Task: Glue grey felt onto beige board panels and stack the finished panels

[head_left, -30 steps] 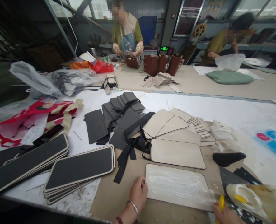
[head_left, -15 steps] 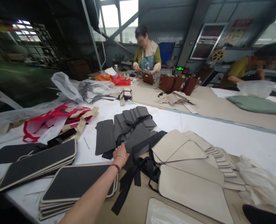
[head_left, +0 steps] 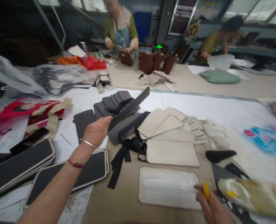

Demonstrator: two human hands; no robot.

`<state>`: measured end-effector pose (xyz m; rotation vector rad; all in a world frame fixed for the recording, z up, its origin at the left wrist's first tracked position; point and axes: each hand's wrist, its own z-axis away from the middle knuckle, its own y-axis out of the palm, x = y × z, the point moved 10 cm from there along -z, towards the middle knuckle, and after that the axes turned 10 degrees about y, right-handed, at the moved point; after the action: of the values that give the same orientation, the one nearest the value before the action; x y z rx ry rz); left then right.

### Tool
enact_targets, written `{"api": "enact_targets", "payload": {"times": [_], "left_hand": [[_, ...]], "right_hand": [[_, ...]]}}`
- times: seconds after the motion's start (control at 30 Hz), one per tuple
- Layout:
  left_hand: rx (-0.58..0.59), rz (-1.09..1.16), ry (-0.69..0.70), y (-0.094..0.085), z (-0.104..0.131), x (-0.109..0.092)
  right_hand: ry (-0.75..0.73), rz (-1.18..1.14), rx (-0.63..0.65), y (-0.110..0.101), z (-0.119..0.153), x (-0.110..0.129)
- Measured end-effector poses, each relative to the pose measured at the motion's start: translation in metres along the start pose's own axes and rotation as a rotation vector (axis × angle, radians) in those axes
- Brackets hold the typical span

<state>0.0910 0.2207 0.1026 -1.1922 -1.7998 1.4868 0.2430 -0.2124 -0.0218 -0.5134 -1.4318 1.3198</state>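
My left hand [head_left: 97,132] is closed on the near end of a dark grey flat panel [head_left: 134,105], raised and tilted nearly edge-on over several other grey pieces [head_left: 84,123]. In my right hand [head_left: 210,205], low on the right, is a tool with a yellow handle [head_left: 206,190]; its working end cannot be made out. Beside that hand lies a cream panel [head_left: 168,186] with wet-looking white streaks across its face. Just behind it rest a plain cream panel [head_left: 172,152], more fanned cream panels [head_left: 156,123] and tangled black straps [head_left: 128,147].
Black panels with pale edges [head_left: 88,169] are stacked at left, near a red bag [head_left: 18,107]. A smeared plastic container [head_left: 250,193] lies at right, below a black object [head_left: 220,155]. Across the table a person [head_left: 121,31] handles brown bags [head_left: 146,62]; another person [head_left: 208,46] sits further right.
My left hand has lifted a grey panel up off the pile. My right hand with the yellow-handled tool has come into view at lower right. The view has turned right and down.
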Motion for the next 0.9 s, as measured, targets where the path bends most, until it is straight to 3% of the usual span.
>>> {"api": "enact_targets", "payload": {"times": [0.03,0.1,0.2,0.3,0.43,0.53,0.67,0.9], "left_hand": [[0.002,0.053,0.079,-0.005,0.009,-0.014],[0.097,0.217,0.233,0.002,0.031,-0.047],[0.384,0.474,0.324,0.034,0.076,-0.096],[0.666,0.691,0.267,0.069,0.120,-0.136],[0.816,0.989,0.107,0.096,0.150,-0.167],[0.935,1.192,-0.023,0.117,0.165,-0.174],[1.085,1.371,-0.311,0.146,0.187,-0.159],[0.944,1.462,-0.528,0.159,0.206,-0.122]], "right_hand": [[0.003,-0.079,0.030,-0.004,0.005,0.007],[0.032,-0.201,-0.043,-0.022,0.011,0.019],[0.066,-0.372,-0.008,-0.030,0.019,0.032],[0.121,-0.535,0.064,-0.024,0.034,0.026],[0.263,-0.745,0.141,-0.006,0.051,-0.001],[0.411,-0.893,0.177,0.005,0.059,-0.019],[0.500,-0.925,0.158,0.010,0.061,-0.028],[0.486,-0.778,0.105,0.019,0.059,-0.041]]}}
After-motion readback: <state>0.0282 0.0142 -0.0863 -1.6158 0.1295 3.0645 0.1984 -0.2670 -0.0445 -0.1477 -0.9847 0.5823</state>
